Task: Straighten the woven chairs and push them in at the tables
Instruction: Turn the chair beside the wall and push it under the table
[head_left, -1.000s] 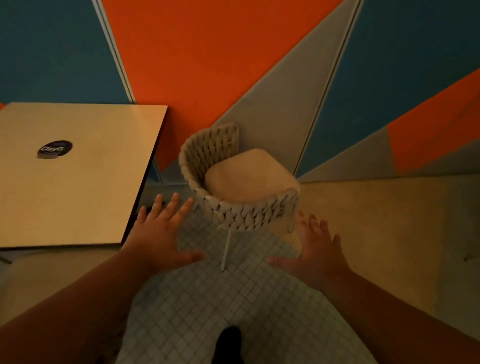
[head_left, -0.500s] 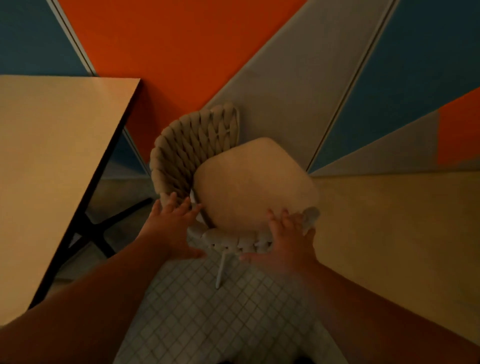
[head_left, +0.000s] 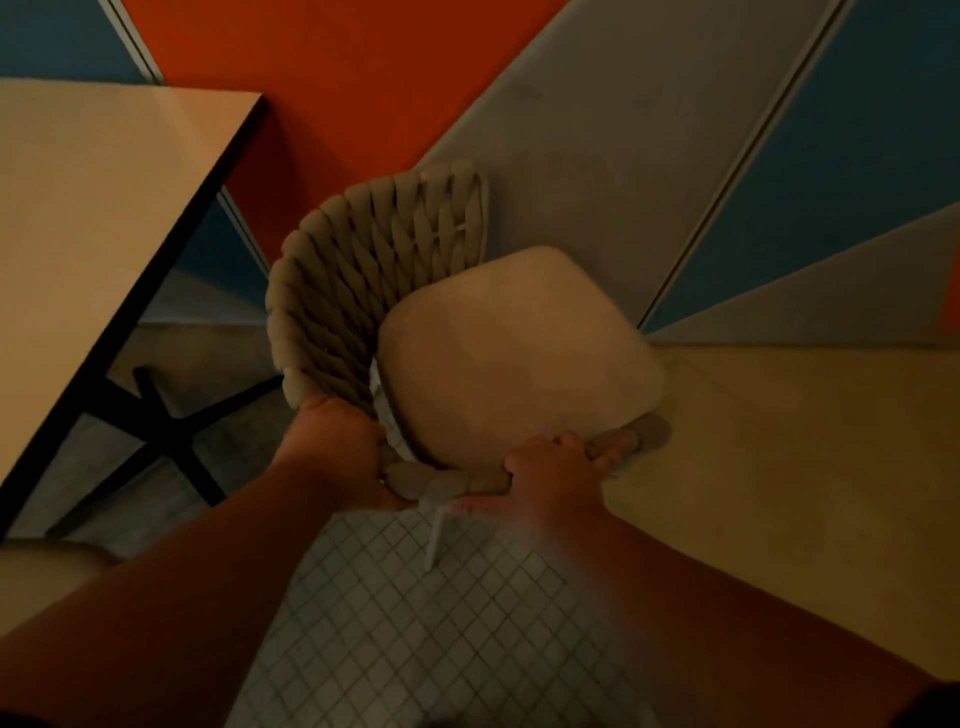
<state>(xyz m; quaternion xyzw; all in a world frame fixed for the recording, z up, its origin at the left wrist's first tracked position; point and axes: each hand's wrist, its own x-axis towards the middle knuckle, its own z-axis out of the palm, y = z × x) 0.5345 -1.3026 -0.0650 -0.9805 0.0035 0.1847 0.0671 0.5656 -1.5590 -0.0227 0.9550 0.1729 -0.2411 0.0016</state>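
A beige woven chair (head_left: 363, 280) with a pale seat cushion (head_left: 519, 358) stands in the middle of the head view, to the right of a light wooden table (head_left: 93, 234). Its curved rope back faces the table and me, and its open front points toward the wall. My left hand (head_left: 337, 457) grips the near left part of the woven rim. On the near right part of the same rim, my right hand (head_left: 550, 478) is closed. One white chair leg (head_left: 435, 535) shows below the rim between my hands.
The table's black cross base (head_left: 171, 431) stands on the floor left of the chair. A wall (head_left: 597, 130) painted in orange, grey and blue panels runs close behind the chair. White small-tile flooring (head_left: 415, 649) lies under my arms, with tan floor to the right.
Both hands reached forward from open above the floor and closed on the chair's woven rim. The view has come closer to the chair and tilted down.
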